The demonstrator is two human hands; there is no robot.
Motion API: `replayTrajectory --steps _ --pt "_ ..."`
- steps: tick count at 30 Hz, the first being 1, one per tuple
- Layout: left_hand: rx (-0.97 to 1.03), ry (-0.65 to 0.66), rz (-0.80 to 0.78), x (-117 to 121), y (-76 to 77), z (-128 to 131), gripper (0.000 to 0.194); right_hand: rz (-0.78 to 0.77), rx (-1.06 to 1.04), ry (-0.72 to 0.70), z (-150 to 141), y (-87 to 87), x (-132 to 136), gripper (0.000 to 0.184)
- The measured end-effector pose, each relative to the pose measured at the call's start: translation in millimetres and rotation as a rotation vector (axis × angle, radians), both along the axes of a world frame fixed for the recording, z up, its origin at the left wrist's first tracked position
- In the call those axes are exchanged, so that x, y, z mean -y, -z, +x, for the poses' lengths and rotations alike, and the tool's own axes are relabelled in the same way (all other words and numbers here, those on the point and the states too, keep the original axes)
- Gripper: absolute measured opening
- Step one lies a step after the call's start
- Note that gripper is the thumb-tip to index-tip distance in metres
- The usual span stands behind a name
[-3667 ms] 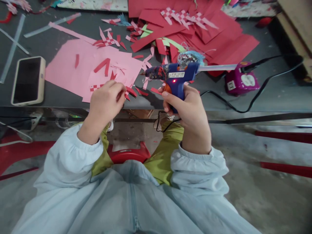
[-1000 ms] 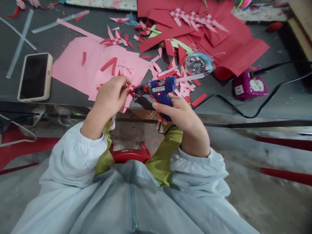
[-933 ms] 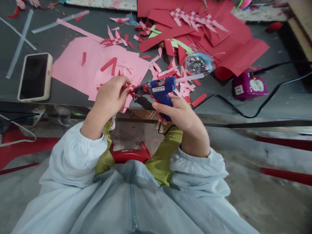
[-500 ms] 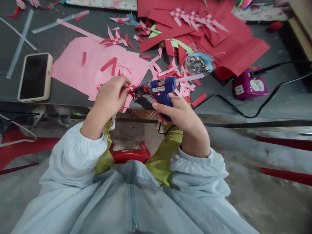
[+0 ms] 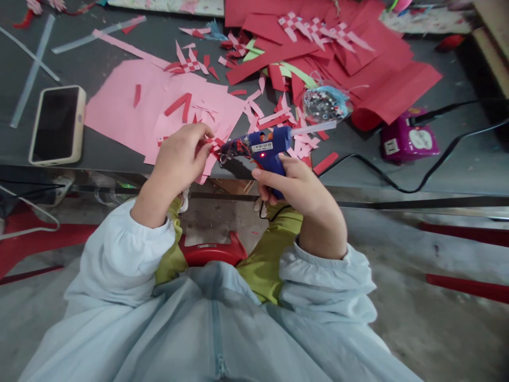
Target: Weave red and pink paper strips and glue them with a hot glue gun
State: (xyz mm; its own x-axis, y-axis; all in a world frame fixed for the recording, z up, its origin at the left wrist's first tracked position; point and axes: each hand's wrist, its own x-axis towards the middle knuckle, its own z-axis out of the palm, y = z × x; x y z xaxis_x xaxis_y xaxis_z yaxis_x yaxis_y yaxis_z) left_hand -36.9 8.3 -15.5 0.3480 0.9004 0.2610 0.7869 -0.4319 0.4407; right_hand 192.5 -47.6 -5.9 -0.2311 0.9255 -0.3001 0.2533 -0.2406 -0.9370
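Two light blue sleeves reach forward from the lap, with one red stool (image 5: pixel 214 253) between two green trouser legs. At the near edge of one dark table (image 5: pixel 457 175), two bare hands work close together. The left hand (image 5: pixel 178 156) is nearly closed, thumb and fingertips pinching one small red-and-pink checkered paper piece (image 5: pixel 216 143), which lies at the hand's two o'clock. The right hand (image 5: pixel 300 185) is wrapped around the handle of one blue glue gun (image 5: pixel 270 144) (a single red light glows on its side). The gun's body sits at eleven o'clock from the right hand, its nozzle pointing to nine, right by the checkered piece; whether they touch, I cannot tell. One clear glue stick (image 5: pixel 314 128) pokes out of its back.

One phone (image 5: pixel 58 124), screen dark, lies at ten o'clock from the left hand. Overlapping pink sheets (image 5: pixel 119 101), too layered to count, spread beyond that hand from eleven to one. From the right hand, one purple power cube (image 5: pixel 409 139) is at two o'clock, and one clear bag of small round pieces (image 5: pixel 326 103) at one.

Farther off, three clear sticks (image 5: pixel 99 35) lie at the left hand's ten to eleven o'clock, two of them crossing. At the right hand's one o'clock, a heap of red paper (image 5: pixel 369 79) carries three checkered pieces (image 5: pixel 314 31) in a row.
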Motion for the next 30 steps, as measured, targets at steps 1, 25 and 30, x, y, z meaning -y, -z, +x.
replayTrajectory --steps 1,25,30 --pt "-0.004 -0.001 -0.005 -0.1 -0.1 -0.1 0.02 -0.001 -0.001 -0.002 0.6 -0.1 0.2 0.032" --pt "-0.036 -0.005 -0.028 0.9 -3.8 -0.2 0.016 -0.06 -0.002 0.01 6.0 -8.4 4.4 0.027" --pt "-0.025 -0.02 -0.024 0.9 -2.1 -1.8 0.022 -0.051 -0.029 0.045 7.8 -5.6 5.5 0.028"
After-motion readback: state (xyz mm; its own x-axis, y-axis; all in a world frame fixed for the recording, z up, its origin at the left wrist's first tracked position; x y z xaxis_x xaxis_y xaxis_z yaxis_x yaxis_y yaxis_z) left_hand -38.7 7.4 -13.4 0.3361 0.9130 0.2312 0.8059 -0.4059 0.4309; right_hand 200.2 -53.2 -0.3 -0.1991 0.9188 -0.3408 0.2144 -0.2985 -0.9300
